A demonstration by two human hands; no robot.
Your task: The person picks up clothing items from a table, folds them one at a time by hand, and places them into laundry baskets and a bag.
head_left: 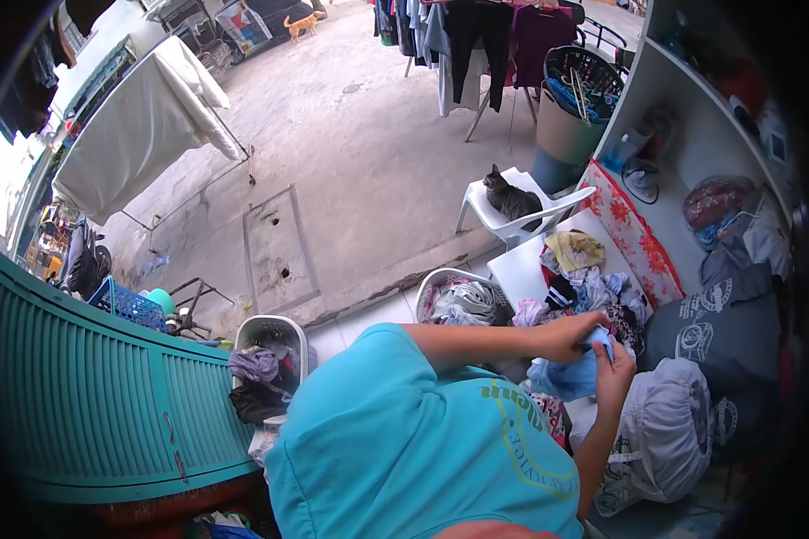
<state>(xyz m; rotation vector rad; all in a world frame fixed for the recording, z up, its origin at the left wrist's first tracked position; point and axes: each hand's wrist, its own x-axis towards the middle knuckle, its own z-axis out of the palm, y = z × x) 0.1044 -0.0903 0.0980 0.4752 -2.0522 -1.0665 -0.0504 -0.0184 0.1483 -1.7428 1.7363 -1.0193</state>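
My left hand [568, 338] and my right hand [615, 370] are close together, fingers closed on a light blue garment [573, 377]. Its edge is pinched between them, and the rest hangs below over the pile. What kind of garment it is I cannot make out. Just beyond my hands, a heap of mixed clothes [602, 292] lies on a white table [523, 269], with a yellowish piece [575, 251] on top. Patterned cloth [548, 411] shows beneath the blue garment.
Laundry baskets [307, 346] [420, 301] stand left and ahead. A cat [512, 199] sits on a white plastic chair [494, 229]. Bulging grey bag [715, 337] and white bag [665, 431] lie at right, beside shelves [692, 90]. A teal louvred door [90, 377] is at left.
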